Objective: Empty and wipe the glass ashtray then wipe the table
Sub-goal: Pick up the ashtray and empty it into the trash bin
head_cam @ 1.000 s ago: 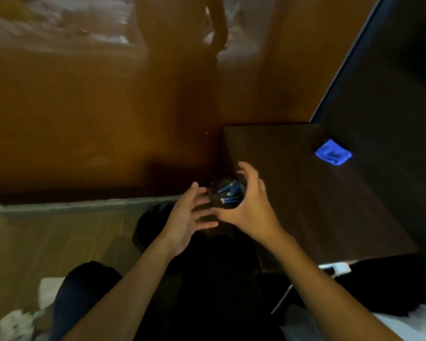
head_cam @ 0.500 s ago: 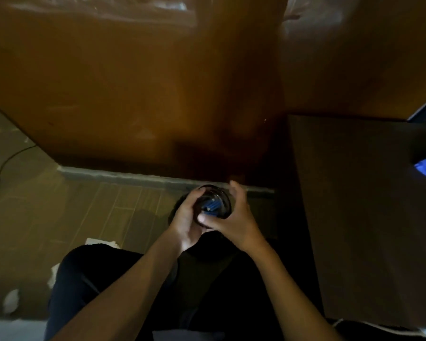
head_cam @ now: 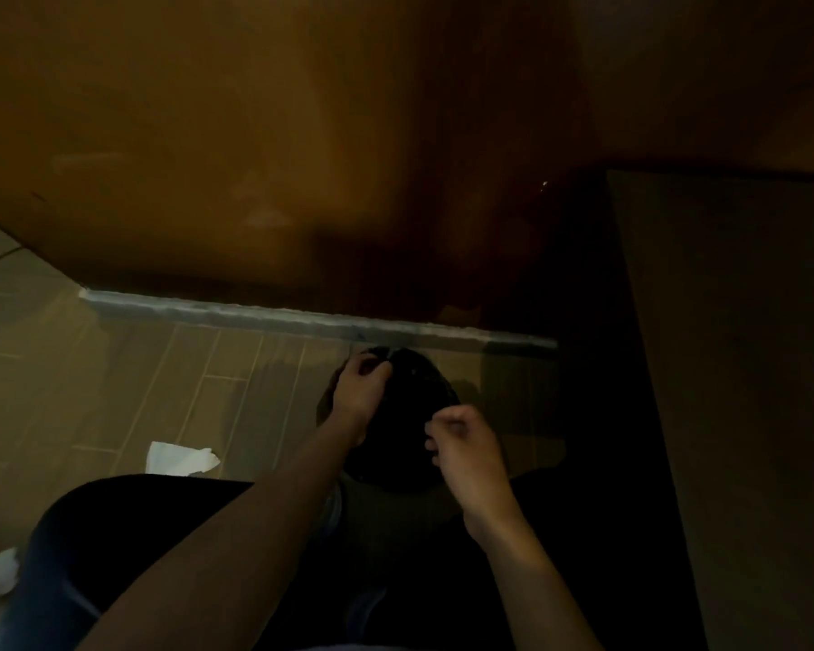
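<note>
A black bin bag [head_cam: 398,415] stands open on the tiled floor in front of my knees. At its far left rim, my left hand [head_cam: 358,392] has its fingers pinched on the bag's edge. Curled at the bag's right edge is my right hand [head_cam: 466,446], and the dark hides what, if anything, it holds. The glass ashtray does not show anywhere in this dim view. The dark wooden table [head_cam: 734,368] runs down the right side, and its blue cloth is out of view.
A brown wooden wall panel [head_cam: 255,133] with a pale baseboard [head_cam: 255,314] stands just behind the bag. A white tissue [head_cam: 179,458] lies on the floor to the left. A crumpled white scrap [head_cam: 3,570] lies near the lower left corner.
The view has swung left and down from the table to the floor. Both hands held the ashtray above the bag earlier; now they are at the bag's rim and the ashtray is not visible.
</note>
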Available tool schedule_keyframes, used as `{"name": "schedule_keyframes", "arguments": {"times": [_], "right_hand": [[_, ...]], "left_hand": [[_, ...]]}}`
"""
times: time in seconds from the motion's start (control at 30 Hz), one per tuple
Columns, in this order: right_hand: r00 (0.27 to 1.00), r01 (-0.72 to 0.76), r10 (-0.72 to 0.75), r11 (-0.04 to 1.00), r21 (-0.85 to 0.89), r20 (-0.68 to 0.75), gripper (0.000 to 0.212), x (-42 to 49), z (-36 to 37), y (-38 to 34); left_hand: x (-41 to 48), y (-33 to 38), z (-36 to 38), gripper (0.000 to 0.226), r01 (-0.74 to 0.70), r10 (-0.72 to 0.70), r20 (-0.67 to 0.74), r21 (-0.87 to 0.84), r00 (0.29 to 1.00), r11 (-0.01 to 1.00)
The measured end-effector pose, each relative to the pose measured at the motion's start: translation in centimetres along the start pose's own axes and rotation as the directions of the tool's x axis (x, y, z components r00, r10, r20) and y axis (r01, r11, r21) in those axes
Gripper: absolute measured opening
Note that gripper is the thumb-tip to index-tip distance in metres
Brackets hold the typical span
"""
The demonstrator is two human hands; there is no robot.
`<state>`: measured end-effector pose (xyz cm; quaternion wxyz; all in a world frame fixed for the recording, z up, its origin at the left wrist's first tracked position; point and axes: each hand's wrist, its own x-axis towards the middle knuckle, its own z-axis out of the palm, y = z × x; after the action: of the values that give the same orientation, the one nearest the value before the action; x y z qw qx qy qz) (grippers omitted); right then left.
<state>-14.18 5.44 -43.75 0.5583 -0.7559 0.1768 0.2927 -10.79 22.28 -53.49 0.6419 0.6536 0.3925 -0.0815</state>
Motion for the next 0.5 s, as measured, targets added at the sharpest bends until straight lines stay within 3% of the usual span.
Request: {"name": "schedule_keyframes", "arguments": {"times": [0.13,0.23,0.4,0.5], "right_hand": [[0.999,0.039,-0.040,0.999,-0.021,-0.014,0.005,0.0,0.0,0.0],[0.997,0.081,-0.081,0.991,-0.110,0.004,0.004,-0.1,0.1,0.4],[0.989,0.144,-0.137,0.976,-0.164,0.054,0.006,-0.2,0.1,0.5],[0.986,0.165,-0.159,0.974,-0.156,0.050,0.005,-0.2,0.2,0.4]], "left_hand": [[1.5,0.5,1.7,0.034,-0.070,0.070,0.010,0.139,0.998,0.988],[2.2,-0.2,2.2,0.053,-0.020,0.031,-0.028,0.346,0.999,0.938],[2.8,-0.6,2.4,0.084,-0.073,0.094,-0.031,0.420,0.995,0.905],[2.1,-0.1,2.3,0.075,-0.120,0.146,-0.009,0.515,0.989,0.849]]}}
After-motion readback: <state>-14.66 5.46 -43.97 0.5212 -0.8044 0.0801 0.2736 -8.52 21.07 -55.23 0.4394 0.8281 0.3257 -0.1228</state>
